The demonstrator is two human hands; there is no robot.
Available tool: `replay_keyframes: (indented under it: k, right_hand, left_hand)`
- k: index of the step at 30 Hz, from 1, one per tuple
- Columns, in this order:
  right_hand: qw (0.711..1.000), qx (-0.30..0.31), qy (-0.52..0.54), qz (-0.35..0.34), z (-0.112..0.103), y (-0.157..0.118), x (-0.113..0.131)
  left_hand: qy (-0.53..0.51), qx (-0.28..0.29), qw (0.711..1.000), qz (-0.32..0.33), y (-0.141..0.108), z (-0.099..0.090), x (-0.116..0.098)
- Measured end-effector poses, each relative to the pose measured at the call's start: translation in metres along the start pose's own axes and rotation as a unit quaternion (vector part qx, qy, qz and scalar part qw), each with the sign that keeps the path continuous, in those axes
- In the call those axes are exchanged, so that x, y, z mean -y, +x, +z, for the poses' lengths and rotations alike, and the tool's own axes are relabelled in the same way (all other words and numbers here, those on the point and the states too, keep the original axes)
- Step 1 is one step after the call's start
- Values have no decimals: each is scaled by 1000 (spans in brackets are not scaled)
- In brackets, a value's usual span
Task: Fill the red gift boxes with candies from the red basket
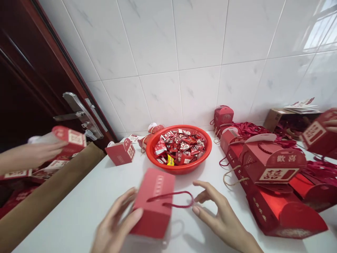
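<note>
My left hand (118,219) grips the left end of a red box (154,200), thumb on its near side, low over the white table. The box lies tilted, with a dark red cord handle reaching out to the right. My right hand (219,214) is beside the loop of that cord, thumb and fingers apart, holding nothing. Behind the box stands a round red basket (179,169) full of wrapped candies (184,147), one of them yellow. A smaller red box (121,153) stands left of the basket.
Several red boxes (273,161) crowd the table's right side. Another person's hand (34,156) holds a red box over a cardboard carton (55,186) at left. A further hand (331,124) holds a box at the right edge. Tiled wall behind, dark door at left.
</note>
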State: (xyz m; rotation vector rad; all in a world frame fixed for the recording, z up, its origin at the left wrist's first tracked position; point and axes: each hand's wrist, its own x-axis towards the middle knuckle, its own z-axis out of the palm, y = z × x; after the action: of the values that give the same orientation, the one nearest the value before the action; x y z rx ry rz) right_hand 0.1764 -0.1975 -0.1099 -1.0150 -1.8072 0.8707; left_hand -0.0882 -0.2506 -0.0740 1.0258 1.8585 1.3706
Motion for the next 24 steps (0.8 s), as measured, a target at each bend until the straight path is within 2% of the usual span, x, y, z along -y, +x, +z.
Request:
replay_keyframes:
  k: [3, 4, 6, 9, 14, 17, 20, 24]
  right_hand:
    - [1000, -3, 11, -28, -5, 3, 6]
    - [999, 3, 7, -36, -7, 5, 7]
    - [999, 15, -2, -45, -9, 10, 10]
    - [1000, 7, 17, -21, -10, 17, 12]
    - [997, 14, 40, 57, -6, 21, 11]
    - [995, 29, 36, 86, -5, 24, 11]
    - [995, 49, 24, 79, -7, 28, 17]
    - [989, 130, -63, 38, -9, 32, 33]
  left_hand:
    - [-63, 159, 985, -37, 10, 29, -22]
    - [-60, 196, 978, -29, 13, 37, -28]
    - [-30, 255, 966, 5, 17, 49, -38]
    - [11, 313, 948, 54, 21, 51, -46]
    - [84, 338, 927, 141, 23, 36, -49]
    - [119, 342, 918, 159, 23, 28, -50]
    - [122, 317, 927, 157, 24, 26, -53]
    - [151, 266, 933, 190, 26, 28, -57]
